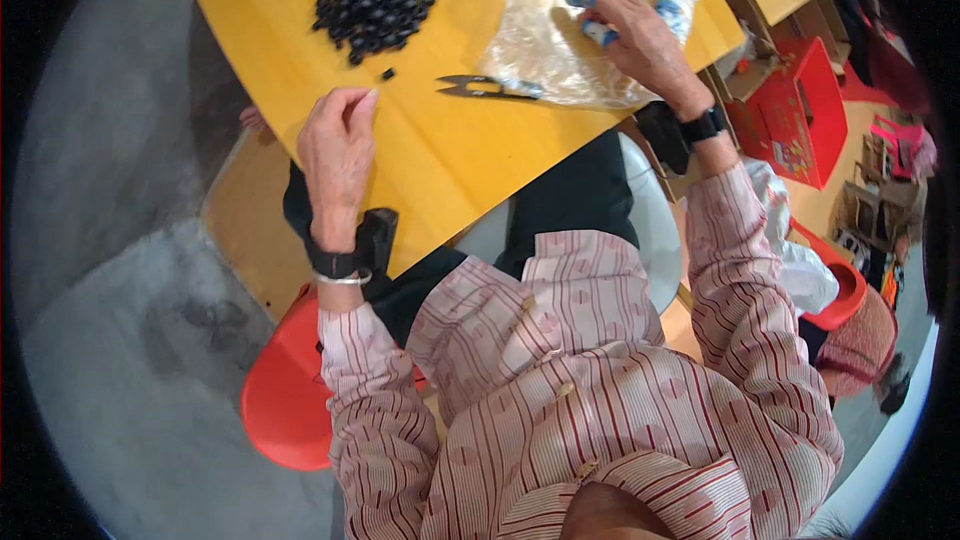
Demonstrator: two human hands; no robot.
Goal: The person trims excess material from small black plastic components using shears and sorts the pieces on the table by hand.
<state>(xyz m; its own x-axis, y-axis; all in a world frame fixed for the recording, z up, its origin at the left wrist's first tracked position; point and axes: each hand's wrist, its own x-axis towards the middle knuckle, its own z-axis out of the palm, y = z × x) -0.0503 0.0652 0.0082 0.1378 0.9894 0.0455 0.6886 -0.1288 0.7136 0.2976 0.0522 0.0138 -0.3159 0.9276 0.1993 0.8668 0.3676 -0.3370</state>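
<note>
Pinching nr tbl edge point(250, 50): L hand point(338, 150)

Left grip point(338, 148), perhaps pinching something, sits near black beads point(377, 6)

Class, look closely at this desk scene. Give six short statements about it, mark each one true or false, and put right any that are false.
1. The left hand is nearer the pile of small black pieces than the right hand is. True.
2. The snips lie among the small black pieces. False: the snips lie apart from the pile, at the edge of the clear plastic bag.
3. The right hand is over the clear plastic bag. True.
4. The tabletop is grey. False: the tabletop is yellow.
5. Each wrist has a dark band around it. True.
6. The sleeves are plain blue. False: the sleeves are pale with reddish stripes.
</note>
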